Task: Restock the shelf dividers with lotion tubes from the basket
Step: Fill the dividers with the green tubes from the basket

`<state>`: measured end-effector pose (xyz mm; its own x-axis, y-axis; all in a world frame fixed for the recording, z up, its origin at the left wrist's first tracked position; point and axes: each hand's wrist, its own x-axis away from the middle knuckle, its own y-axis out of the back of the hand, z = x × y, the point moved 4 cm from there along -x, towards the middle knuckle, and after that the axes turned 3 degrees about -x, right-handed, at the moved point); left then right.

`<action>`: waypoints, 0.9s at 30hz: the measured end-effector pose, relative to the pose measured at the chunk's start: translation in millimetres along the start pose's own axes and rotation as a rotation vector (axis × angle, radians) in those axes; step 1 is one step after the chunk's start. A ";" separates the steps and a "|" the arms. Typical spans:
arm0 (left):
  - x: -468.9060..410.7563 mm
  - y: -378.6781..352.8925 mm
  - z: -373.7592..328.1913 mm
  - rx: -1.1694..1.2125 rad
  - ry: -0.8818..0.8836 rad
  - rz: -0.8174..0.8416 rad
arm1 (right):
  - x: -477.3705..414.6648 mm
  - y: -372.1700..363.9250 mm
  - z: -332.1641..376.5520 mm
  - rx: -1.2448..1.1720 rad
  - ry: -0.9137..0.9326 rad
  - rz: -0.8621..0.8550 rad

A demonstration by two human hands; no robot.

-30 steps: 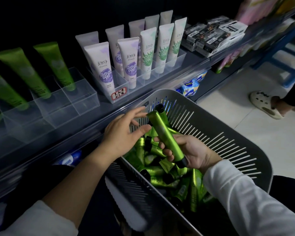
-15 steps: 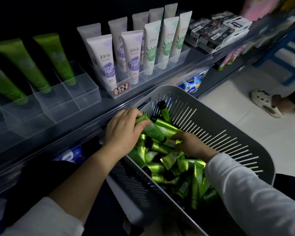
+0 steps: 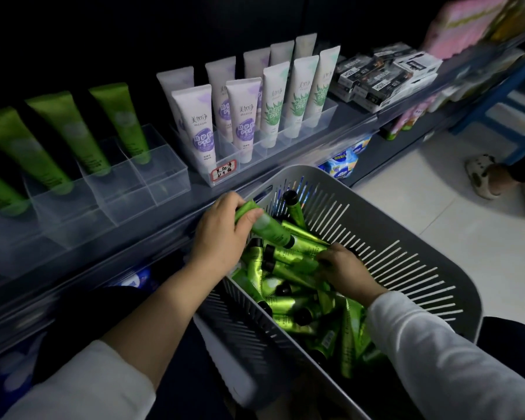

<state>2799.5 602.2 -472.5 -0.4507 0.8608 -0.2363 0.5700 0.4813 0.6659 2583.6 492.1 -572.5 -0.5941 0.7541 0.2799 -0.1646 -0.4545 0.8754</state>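
Observation:
A grey slotted basket [image 3: 412, 237] holds several green lotion tubes [image 3: 288, 301] with black caps. My left hand [image 3: 222, 234] grips one green tube [image 3: 270, 228] at the basket's near-left rim, cap pointing right. My right hand [image 3: 343, 268] reaches down into the pile, fingers curled round another green tube [image 3: 294, 257]. On the shelf to the left stands a clear divider box [image 3: 152, 183] with green tubes [image 3: 122, 119] leaning at its back; its front compartments hold nothing.
A second divider tray [image 3: 285, 137] of white and purple tubes stands at shelf centre, with black and white boxes [image 3: 388, 77] to the right. The shelf edge [image 3: 164, 225] runs just beyond the basket. A person's sandalled foot [image 3: 482, 174] stands on the floor at right.
My left hand took the green tube from my right hand. My right hand dropped into the basket and closed on another tube. The view shifted slightly.

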 end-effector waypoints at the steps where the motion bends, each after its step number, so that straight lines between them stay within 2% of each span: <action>1: -1.1 4.5 -0.8 0.044 0.027 -0.018 | -0.6 8.8 1.7 -0.109 -0.023 -0.071; 3: -1.2 17.4 -3.8 0.094 0.051 -0.078 | 2.0 26.9 8.1 -0.455 -0.143 -0.165; 5: 1.3 34.2 -4.4 0.118 0.071 -0.150 | 5.8 39.6 20.1 -0.828 -0.229 -0.186; 8: 9.6 66.8 -2.4 0.103 0.071 -0.288 | 10.6 59.7 49.0 -1.088 -0.194 -0.207; 14: 35.0 131.0 13.6 0.066 0.125 -0.460 | 13.0 91.4 133.4 -1.260 0.040 -0.177; 18: 55.3 175.7 28.8 0.043 0.190 -0.551 | 13.2 97.3 193.1 -1.242 0.166 -0.140; 27: 85.7 295.1 79.7 -0.171 0.317 -0.796 | 9.0 84.8 291.3 -1.265 0.307 -0.118</action>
<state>2983.9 831.1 -352.6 -0.8554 0.1811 -0.4853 -0.0944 0.8667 0.4898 2793.7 598.4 -381.0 -0.6524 0.7576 -0.0206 -0.7493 -0.6488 -0.1330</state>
